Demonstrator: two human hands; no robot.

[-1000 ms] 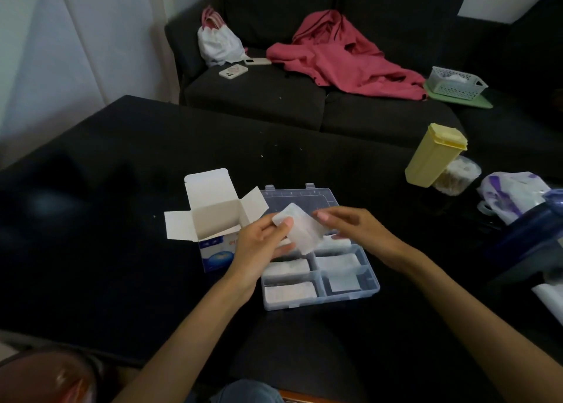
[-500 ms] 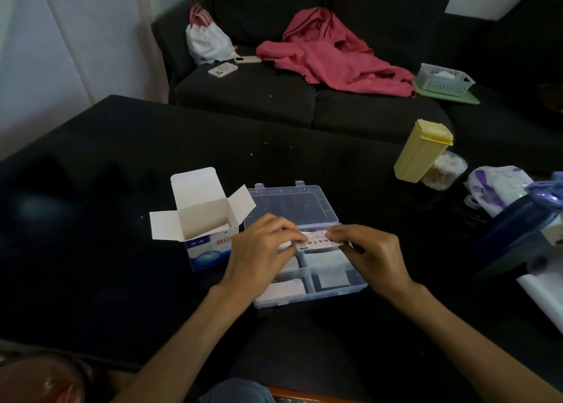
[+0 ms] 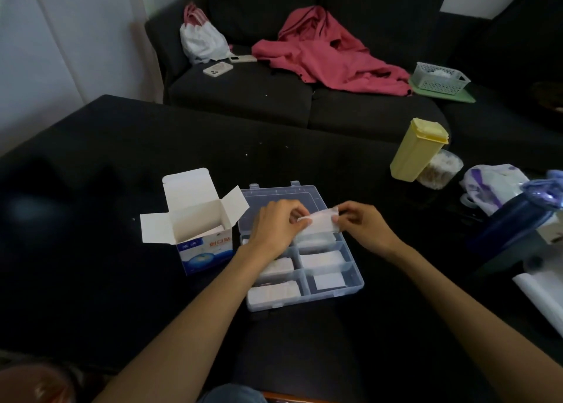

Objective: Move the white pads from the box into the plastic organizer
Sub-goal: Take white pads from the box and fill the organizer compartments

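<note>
A pink jacket (image 3: 329,55) lies crumpled on the dark sofa (image 3: 243,94), between a white bag (image 3: 202,41) with a phone (image 3: 217,69) near it and a white basket (image 3: 440,78). On the black bench (image 3: 91,174), a yellow container (image 3: 419,149) leans beside a clear jar (image 3: 441,171).

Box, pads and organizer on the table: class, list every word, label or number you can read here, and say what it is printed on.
"创口贴", in red characters, on the front of the box.
Small blue-white characters left of that on the box: too blurred to read.
Pad held by the left hand and the right hand: no legible print.
Organizer: none.
</note>
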